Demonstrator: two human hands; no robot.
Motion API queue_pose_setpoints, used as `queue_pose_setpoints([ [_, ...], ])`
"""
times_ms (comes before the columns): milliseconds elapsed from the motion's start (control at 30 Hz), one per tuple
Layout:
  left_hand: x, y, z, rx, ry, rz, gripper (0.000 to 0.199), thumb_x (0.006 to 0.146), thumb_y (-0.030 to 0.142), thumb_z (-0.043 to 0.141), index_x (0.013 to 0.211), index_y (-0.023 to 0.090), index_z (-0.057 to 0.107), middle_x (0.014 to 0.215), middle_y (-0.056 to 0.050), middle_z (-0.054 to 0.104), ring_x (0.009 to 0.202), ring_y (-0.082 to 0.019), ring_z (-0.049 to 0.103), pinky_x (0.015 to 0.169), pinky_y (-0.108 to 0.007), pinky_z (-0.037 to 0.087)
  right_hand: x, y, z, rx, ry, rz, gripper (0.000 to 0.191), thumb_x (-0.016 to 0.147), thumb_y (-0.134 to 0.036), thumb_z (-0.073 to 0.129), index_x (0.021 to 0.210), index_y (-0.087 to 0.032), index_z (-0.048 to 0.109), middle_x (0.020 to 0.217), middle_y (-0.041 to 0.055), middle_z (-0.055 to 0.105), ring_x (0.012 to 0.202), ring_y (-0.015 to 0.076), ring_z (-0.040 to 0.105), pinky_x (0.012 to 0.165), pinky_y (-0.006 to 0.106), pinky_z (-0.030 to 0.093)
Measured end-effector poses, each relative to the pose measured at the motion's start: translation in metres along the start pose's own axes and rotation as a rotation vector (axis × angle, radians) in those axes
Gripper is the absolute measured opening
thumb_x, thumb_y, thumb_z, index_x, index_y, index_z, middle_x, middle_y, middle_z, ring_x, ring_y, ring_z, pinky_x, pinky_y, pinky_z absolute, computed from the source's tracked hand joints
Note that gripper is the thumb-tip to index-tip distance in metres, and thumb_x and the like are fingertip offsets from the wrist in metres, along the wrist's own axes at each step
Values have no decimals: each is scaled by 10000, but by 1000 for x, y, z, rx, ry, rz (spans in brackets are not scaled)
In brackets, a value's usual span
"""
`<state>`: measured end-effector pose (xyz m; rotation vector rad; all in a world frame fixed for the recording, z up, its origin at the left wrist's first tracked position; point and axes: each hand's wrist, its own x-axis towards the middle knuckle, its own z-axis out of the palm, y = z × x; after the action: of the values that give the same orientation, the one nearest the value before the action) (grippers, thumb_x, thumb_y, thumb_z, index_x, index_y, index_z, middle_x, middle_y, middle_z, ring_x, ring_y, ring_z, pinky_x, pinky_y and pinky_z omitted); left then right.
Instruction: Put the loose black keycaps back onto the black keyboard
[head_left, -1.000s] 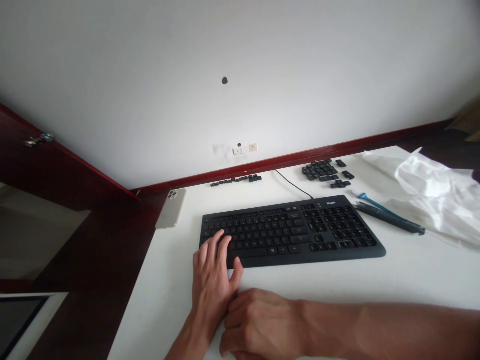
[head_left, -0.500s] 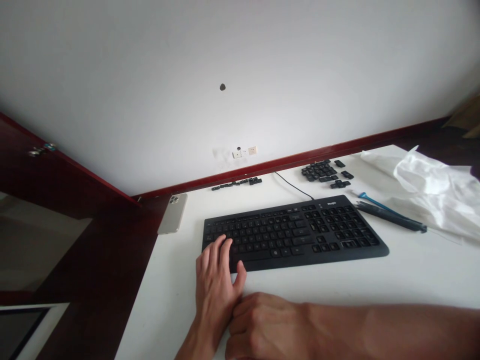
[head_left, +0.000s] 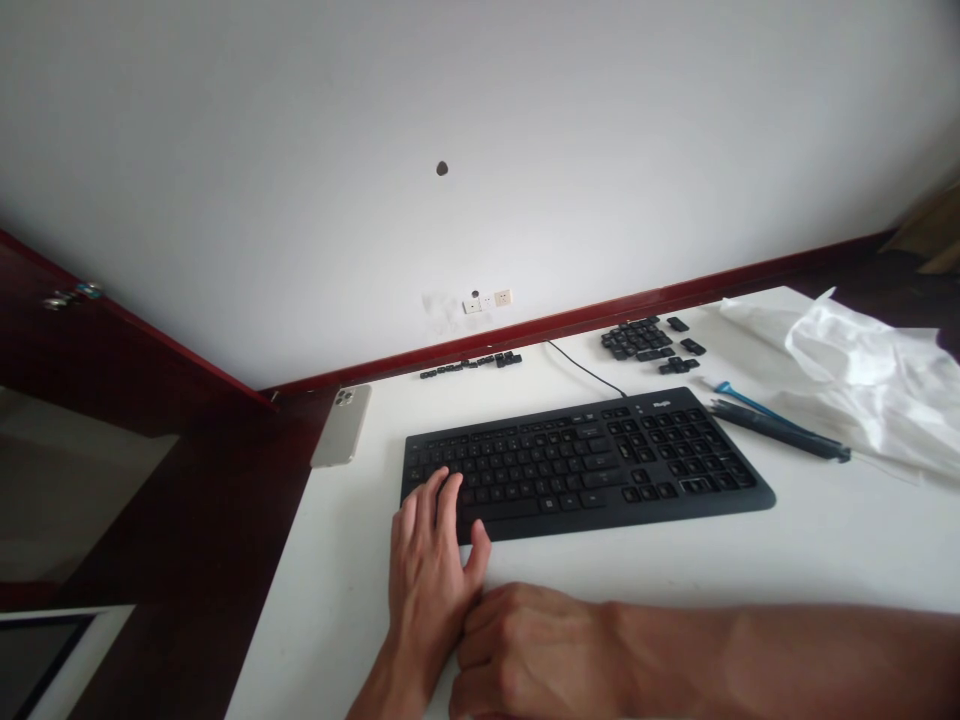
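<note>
A black keyboard lies on the white table, its right-hand part showing sockets without keycaps. My left hand rests on the keyboard's left front corner, fingers spread over the keys and thumb at the front edge. Beside it, my right hand is curled on the table against the left wrist; whatever its fingers hold, if anything, is hidden. Behind the keyboard are a row of loose black keycaps and a larger cluster of keycaps.
A phone lies at the table's left edge. Right of the keyboard are a dark brush-like tool, a blue tool and a crumpled white plastic bag. A cable runs back toward the wall.
The view has shifted very slightly. Both hands and the objects on the table stay where they were.
</note>
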<state>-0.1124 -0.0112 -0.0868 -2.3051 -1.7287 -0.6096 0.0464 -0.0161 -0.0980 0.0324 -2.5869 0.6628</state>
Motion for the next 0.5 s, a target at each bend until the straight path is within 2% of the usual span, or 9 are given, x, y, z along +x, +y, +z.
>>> queue_pose_setpoints([
  [500,1,0,0,-1,-1,-2,406,924,237,561,1327,186,577,1428,-131,574,1264,-318,538,1045,-483,450,-1,3,4,13,135,-58,249,1012,-232,467,955,-168,701,834,-2,724,803,148,644,891,261,464],
])
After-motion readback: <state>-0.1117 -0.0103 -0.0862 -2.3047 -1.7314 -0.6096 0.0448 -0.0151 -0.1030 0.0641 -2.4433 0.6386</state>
